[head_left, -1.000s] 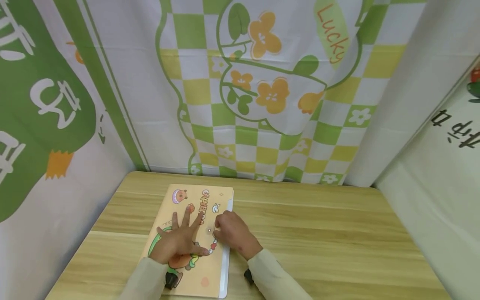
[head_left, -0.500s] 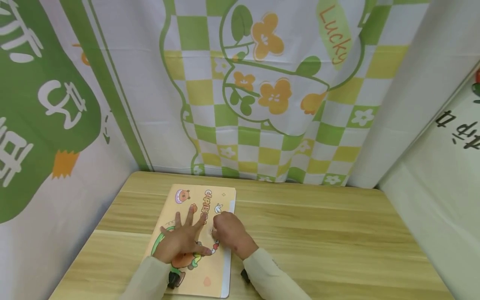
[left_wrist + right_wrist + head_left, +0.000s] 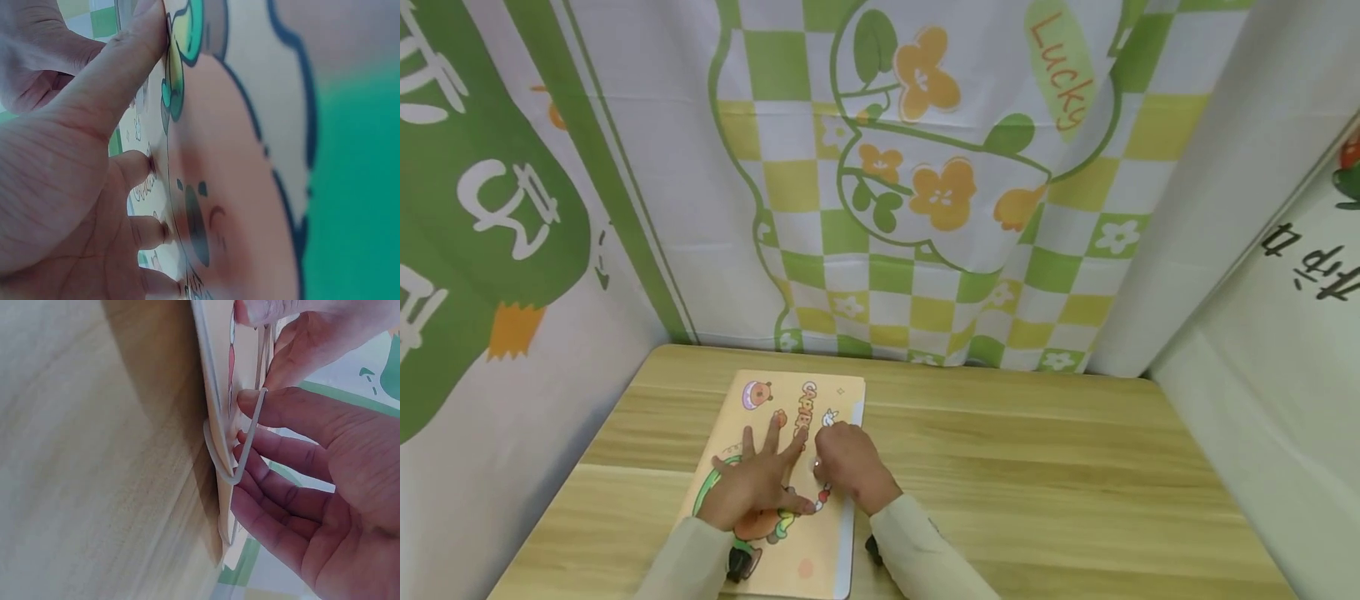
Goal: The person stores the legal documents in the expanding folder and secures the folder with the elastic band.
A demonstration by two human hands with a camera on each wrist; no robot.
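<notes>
A peach document folder (image 3: 826,546) with cartoon capybara pictures lies flat on the wooden table, left of the middle. My left hand (image 3: 748,492) rests on its cover with fingers spread; in the left wrist view the thumb (image 3: 115,75) and fingertips press the printed surface. At the folder's right side, my right hand (image 3: 853,467) bends its fingers over the cover beside a small pale button (image 3: 817,463). The right wrist view shows a pale cord (image 3: 250,437) coming round the folder's edge up to the right thumb (image 3: 287,412), the fingers curled behind it.
The wooden table (image 3: 1037,475) extends to the right of the folder. A green and yellow checked curtain (image 3: 925,275) hangs along the back, with printed cloth on both sides. Black wrist-camera parts (image 3: 741,562) show below the cuffs.
My right hand has shifted slightly left, further over the cover beside the button. The left hand stays spread in the same place on the folder, and the head view sways a little.
</notes>
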